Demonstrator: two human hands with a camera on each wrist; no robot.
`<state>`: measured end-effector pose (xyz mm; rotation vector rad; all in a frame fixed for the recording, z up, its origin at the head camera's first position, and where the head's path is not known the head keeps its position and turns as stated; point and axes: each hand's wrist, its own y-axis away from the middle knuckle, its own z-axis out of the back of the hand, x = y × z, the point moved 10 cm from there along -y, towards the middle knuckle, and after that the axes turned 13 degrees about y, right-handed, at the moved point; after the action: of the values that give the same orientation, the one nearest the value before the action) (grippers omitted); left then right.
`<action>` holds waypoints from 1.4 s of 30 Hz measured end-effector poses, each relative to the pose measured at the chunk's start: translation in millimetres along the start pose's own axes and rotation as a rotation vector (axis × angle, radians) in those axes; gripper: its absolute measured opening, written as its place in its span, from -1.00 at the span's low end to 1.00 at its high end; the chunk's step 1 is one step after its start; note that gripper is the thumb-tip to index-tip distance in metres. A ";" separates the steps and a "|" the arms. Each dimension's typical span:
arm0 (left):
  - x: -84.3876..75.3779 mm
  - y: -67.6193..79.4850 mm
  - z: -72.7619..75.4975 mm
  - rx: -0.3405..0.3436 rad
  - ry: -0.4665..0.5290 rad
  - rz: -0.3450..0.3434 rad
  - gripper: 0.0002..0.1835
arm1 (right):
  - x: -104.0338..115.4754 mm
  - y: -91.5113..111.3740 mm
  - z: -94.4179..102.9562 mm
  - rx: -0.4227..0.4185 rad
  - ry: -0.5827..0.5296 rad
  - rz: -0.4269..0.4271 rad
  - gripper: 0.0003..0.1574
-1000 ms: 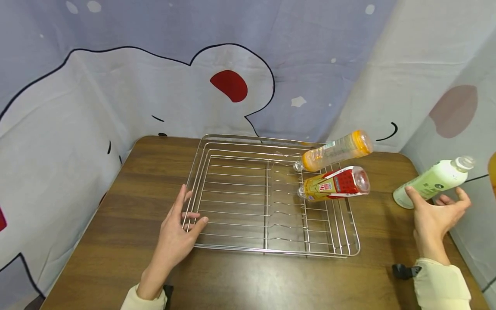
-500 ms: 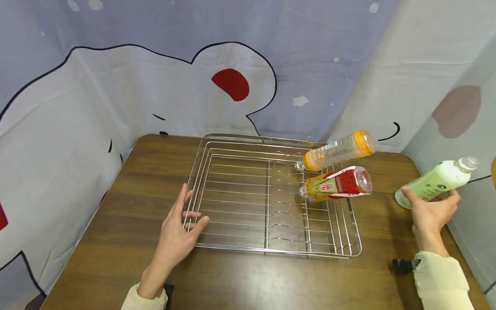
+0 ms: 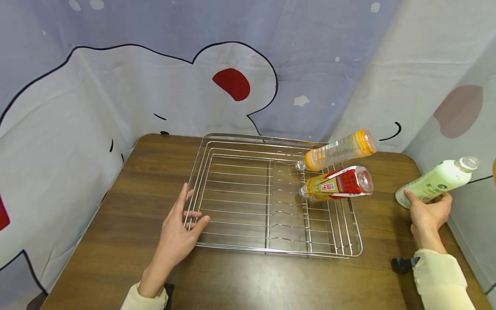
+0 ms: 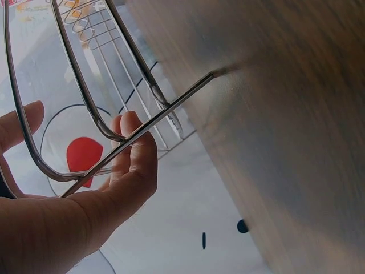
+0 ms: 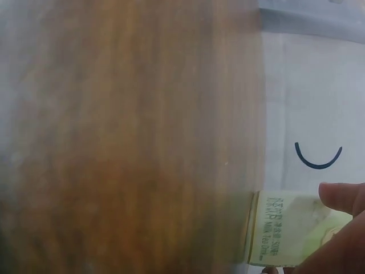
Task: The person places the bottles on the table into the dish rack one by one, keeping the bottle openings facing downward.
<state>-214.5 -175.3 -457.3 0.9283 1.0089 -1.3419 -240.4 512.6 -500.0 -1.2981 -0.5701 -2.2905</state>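
Observation:
My right hand (image 3: 429, 215) grips the lower part of a pale green plastic bottle (image 3: 435, 183), which stands on the table at the far right. In the right wrist view the bottle's label (image 5: 276, 234) reads "Milk Tea Drink", and the thumb lies along its side. My left hand (image 3: 178, 230) holds the left side of a wire rack (image 3: 267, 206), some fingers reaching through the wires. The left wrist view has those fingers (image 4: 134, 151) bent behind the rack's metal rod. Two bottles lean neck-down in the rack's right part: an orange-banded clear bottle (image 3: 337, 150) and a red-and-gold bottle (image 3: 337, 184).
The wooden table (image 3: 271, 284) runs along patterned cloth curtains (image 3: 155, 94) at its back and sides. An orange object (image 3: 494, 169) is cut off at the right edge of the head view; its kind cannot be told.
My right-hand fingers have closed in around the green bottle, which stays about where it was. The left hand, the rack and the two leaning bottles look unchanged.

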 end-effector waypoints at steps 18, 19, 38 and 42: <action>0.2 -0.7 -0.4 -0.001 0.008 -0.003 0.15 | -5.2 2.2 4.2 0.011 0.036 0.002 -0.14; 0.3 -0.8 -0.3 -0.002 0.009 -0.003 0.15 | -5.2 2.9 4.9 0.014 0.038 0.006 -0.14; 1.0 0.0 0.1 -0.001 0.007 0.002 0.16 | 3.8 44.7 39.8 -0.039 0.026 0.088 -0.24; 0.6 0.0 -0.3 -0.001 0.008 0.000 0.15 | 9.6 58.1 43.6 -0.049 0.012 0.148 -0.22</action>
<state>-214.6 -175.2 -458.0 0.9334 1.0159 -1.3380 -182.1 487.5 -463.2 -1.3036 -0.4018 -2.2017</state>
